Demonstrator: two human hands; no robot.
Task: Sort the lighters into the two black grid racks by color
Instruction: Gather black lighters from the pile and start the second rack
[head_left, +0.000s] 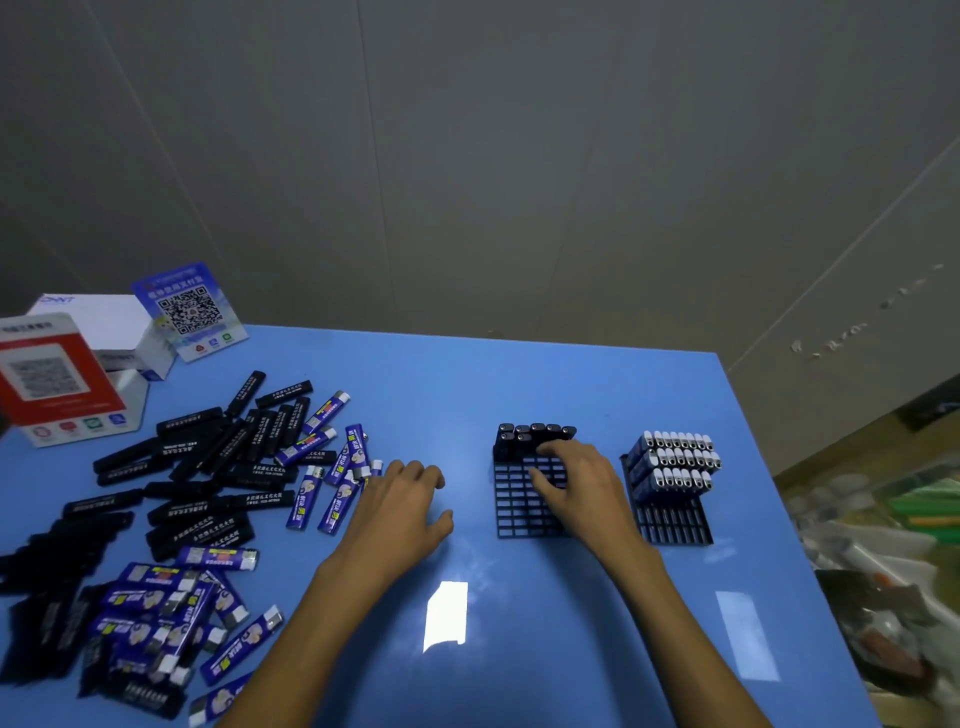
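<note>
Nearest, bottom left on the blue table (519, 384): a heap of blue lighters (171, 618) lying flat, long axes at mixed angles, several cut off by the lower frame edge and blurred. Beside and beyond them a wide scatter of black lighters (208, 467), also flat, most slanting up to the right; the ones at the far left edge are smeared dark and hard to separate. A few more blue ones lie at the scatter's right fringe, just beside the left hand.

Left hand (402, 512) lies palm down on the table, fingers loosely curled toward those blue lighters; fingertips seem to touch one, but whether anything is pinched, cannot tell.

Right hand (576, 486) hovers over the left rack (519, 512), fingers bent down at the black lighters standing in it; the grip is hidden under the hand, so held or just touched is unclear. That rack holds black lighters (530, 434) upright in its far rows only; near cells show open, some covered by the hand.

Right rack (672, 522), just beside it, holds blue lighters (675, 460) upright, silver tops up, filling three far rows; near rows show bare slots.

Far left: a white box (111, 325), a red QR stand (49, 379) and a blue QR card (189, 309), print unreadable.
</note>
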